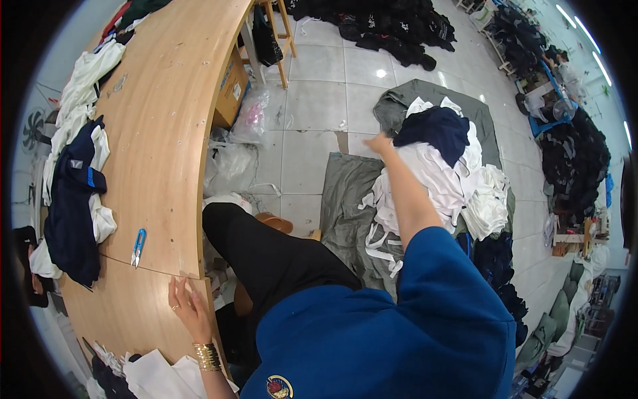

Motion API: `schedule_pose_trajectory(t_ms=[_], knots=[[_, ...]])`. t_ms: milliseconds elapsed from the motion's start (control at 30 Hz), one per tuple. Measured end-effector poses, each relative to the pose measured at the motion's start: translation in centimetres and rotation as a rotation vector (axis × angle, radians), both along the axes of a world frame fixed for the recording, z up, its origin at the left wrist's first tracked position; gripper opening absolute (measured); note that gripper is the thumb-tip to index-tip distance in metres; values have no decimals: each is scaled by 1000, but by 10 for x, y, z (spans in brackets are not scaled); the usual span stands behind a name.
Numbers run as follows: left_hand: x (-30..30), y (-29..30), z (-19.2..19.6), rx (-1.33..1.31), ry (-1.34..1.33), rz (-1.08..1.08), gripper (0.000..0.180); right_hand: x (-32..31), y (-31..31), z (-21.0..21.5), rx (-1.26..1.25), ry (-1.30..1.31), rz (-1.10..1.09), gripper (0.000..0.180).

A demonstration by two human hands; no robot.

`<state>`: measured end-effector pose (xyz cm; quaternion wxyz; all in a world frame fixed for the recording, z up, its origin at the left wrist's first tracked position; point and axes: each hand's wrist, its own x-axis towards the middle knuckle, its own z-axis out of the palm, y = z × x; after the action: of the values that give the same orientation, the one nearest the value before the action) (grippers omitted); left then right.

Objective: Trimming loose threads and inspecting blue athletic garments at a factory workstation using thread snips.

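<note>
Here, left fingers (183, 292) touch the table (156, 153) near its edge.

Bright white light filled the room; the fisheye rim fell to black.
Tube lights (602, 68) glowed upper right, glare dotted the tiled floor (312, 106), the table's (159, 133) edges bowed, and distant details looked soft.

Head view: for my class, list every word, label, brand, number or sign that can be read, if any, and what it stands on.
No text reads clearly.
Cardboard box: dark printing and a white label, too small.
Black garments on the floor: white marks, too blurred.
Navy garment on the table: pale mark, no legible letters.
Blue shirt: round emblem, no legible words.
</note>
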<state>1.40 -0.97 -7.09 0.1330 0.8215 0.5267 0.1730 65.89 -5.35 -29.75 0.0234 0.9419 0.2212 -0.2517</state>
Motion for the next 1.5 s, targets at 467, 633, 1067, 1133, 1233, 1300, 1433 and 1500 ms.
schedule_pose_trajectory(t_ms=[467, 633, 1067, 1133, 1233, 1300, 1433, 1500], knots=[[-67, -13, 0, 55, 138, 333, 44, -128, 158, 117, 536, 380, 312, 34], [-53, -6, -12, 8, 122, 334, 45, -176, 200, 205, 1161, 290, 370, 18], [-60, -7, -2, 8, 70, 417, 45, -599, 295, 305, 1278, 192, 1806, 16], [-62, -8, -6, 32, 89, 393, 45, -654, 301, 299, 1164, -28, 2124, 28], [-62, -7, -9, 49, 78, 392, 45, -712, 318, 279, 1384, -161, 2006, 49], [-60, -7, -5, 51, 79, 398, 45, -732, 335, 261, 1425, -304, 1907, 53], [-58, -5, -6, 55, 57, 389, 44, -740, 373, 254, 1282, -539, 1825, 36], [-62, -5, -6, 62, 52, 392, 44, -741, 372, 281, 1207, -483, 1864, 26]])
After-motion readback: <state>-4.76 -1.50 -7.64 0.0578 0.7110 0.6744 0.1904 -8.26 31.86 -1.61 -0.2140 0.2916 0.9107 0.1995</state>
